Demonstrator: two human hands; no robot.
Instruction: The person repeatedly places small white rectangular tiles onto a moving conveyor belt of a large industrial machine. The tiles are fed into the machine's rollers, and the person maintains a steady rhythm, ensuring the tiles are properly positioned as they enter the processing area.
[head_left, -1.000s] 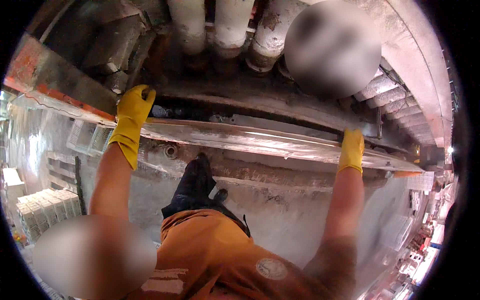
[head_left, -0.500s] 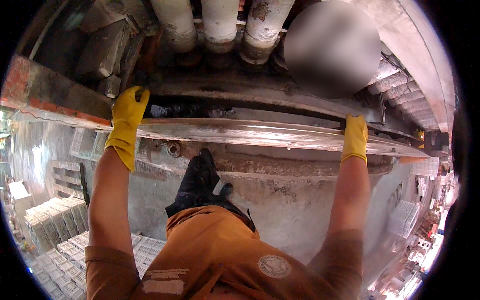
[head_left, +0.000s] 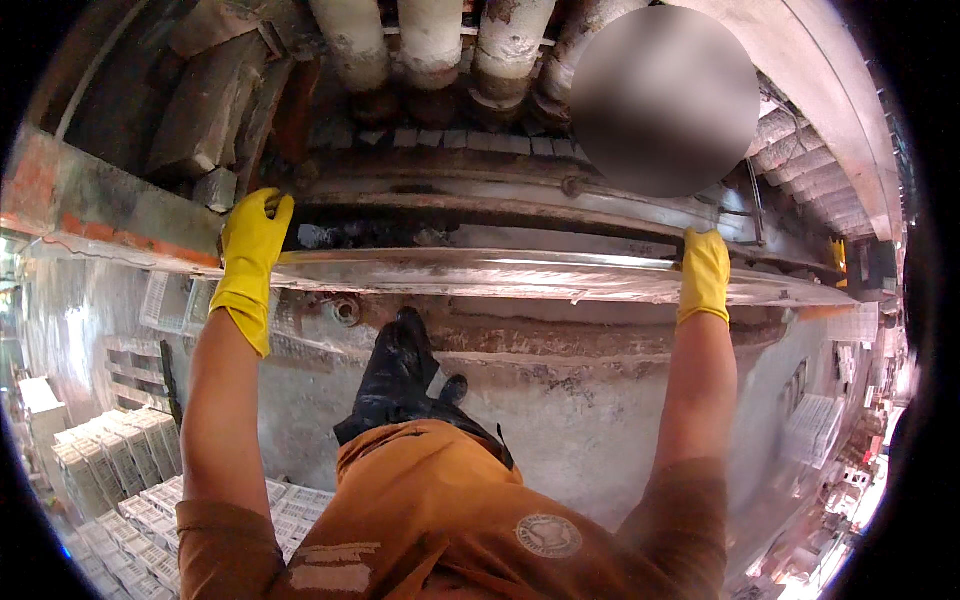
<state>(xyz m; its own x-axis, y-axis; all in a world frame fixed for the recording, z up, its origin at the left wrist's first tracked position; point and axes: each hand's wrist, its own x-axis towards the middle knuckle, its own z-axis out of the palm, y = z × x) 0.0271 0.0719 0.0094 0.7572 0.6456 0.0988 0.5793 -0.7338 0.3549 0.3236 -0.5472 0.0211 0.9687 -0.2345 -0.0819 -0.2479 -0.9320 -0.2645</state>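
A long metal trough (head_left: 480, 258) with a bright near rim runs across in front of me; dark wet matter lies inside its left part. My left hand (head_left: 254, 240), in a yellow rubber glove, is curled over the rim at the trough's left end, beside a grey beam with orange paint. Farther right, my right hand (head_left: 706, 272), gloved the same way, is closed over the same rim. Both arms reach forward, wide apart. The fingertips on the trough's inner side are partly hidden.
Thick pale pipes (head_left: 430, 50) stand behind the trough. A grey beam (head_left: 120, 205) adjoins its left end. Stacked white crates (head_left: 120, 450) stand at lower left, and another white crate (head_left: 810, 430) at right. A blurred round patch hides the upper right.
The view has shifted slightly and the area behind the trough looks brighter, showing a row of pale blocks below the pipes. Both hands stay on the rim.
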